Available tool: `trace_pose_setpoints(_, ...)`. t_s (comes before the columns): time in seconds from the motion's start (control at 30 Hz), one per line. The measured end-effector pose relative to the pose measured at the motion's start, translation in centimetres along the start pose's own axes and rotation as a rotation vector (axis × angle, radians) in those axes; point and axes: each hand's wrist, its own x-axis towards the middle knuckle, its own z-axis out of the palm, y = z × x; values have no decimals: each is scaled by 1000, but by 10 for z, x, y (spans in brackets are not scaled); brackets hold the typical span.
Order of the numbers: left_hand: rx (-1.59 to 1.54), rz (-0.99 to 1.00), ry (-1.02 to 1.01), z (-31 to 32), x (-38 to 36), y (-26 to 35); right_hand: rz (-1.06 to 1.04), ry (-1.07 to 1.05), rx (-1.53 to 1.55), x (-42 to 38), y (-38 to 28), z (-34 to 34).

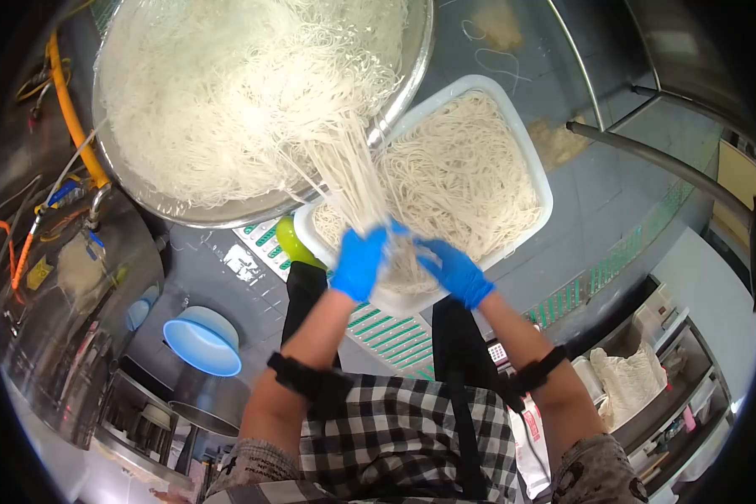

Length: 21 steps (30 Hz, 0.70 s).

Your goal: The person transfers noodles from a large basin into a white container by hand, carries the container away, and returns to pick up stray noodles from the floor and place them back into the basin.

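Noodles (252, 109) fill a large round metal vat (227, 220) at the upper left. A thick strand of them hangs over the vat's rim to my blue-gloved hands. My left hand (361, 260) is closed round these noodles, above the near-left part of a white rectangular tub (543, 181). The tub holds a heap of noodles (466, 172). Just right of the strand, my right hand (455, 270) has its fingers apart over the tub's near edge, touching or close to loose noodles; nothing is gripped in it.
A green round object (291, 239) sits beside the tub. A blue basin (203, 343) stands at the lower left. Metal rails (664, 151) cross the upper right, and an orange hose (71, 109) runs along the left. A green-slotted drain strip (391, 336) lies below the tub.
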Motion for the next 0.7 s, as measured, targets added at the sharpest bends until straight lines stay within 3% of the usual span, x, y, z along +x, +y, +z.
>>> trace_pose_setpoints(0.03, 102, 7, -96, 0, -16, -21, 2, -2, 7, -1, 0, 3)
trace_pose_setpoints(0.07, 140, 60, -109, 10, -37, -30, 231, -15, 484, 6, -34, 3)
trace_pose_setpoints(0.1, 239, 134, -145, 17, -48, -36, 204, -19, 484, 20, -61, 4)
trace_pose_setpoints(0.13, 179, 49, -236, 25, -60, -45, 281, -111, 699, 26, -81, 10)
trace_pose_setpoints(0.17, 395, 207, -314, 27, -67, -67, 361, -203, 914, 33, -92, 15)
trace_pose_setpoints(0.2, 661, 473, -356, 27, -69, -92, 366, -193, 913, 44, -90, 18)
trace_pose_setpoints(0.23, 659, 474, -357, 25, -69, -100, 348, -162, 759, 57, -85, 22)
trace_pose_setpoints(0.3, 945, 680, -355, 23, -66, -109, 326, -134, 604, 65, -81, 23)
trace_pose_setpoints(0.33, 1217, 580, -364, 16, -63, -108, 361, -107, 580, 64, -82, 23)
trace_pose_setpoints(0.4, 1124, 508, -209, -7, -43, -100, 402, -79, 558, 53, -86, 23)
trace_pose_setpoints(0.43, 1060, 787, 39, -27, -40, -96, 360, -172, 572, 39, -96, 19)
trace_pose_setpoints(0.47, 820, 702, 217, -45, -33, -87, 313, -263, 585, 25, -102, 17)
trace_pose_setpoints(0.53, 1011, 622, 412, -61, -24, -39, 229, -386, 505, 1, -102, 19)
trace_pose_setpoints(0.57, 995, 689, 361, -59, -16, -14, -50, -375, 420, -20, -123, 26)
trace_pose_setpoints(0.6, 1081, 793, 344, -48, -8, 13, 125, -496, 392, -39, -151, 19)
trace_pose_setpoints(0.63, 1129, 896, 312, -41, 7, 30, -30, -479, 373, -51, -135, 29)
trace_pose_setpoints(0.67, 1176, 1000, 278, -34, 21, 42, 68, -604, 375, -66, -154, 25)
trace_pose_setpoints(0.7, 1176, 1006, 273, -26, 31, 53, -19, -682, 164, -77, -159, 25)
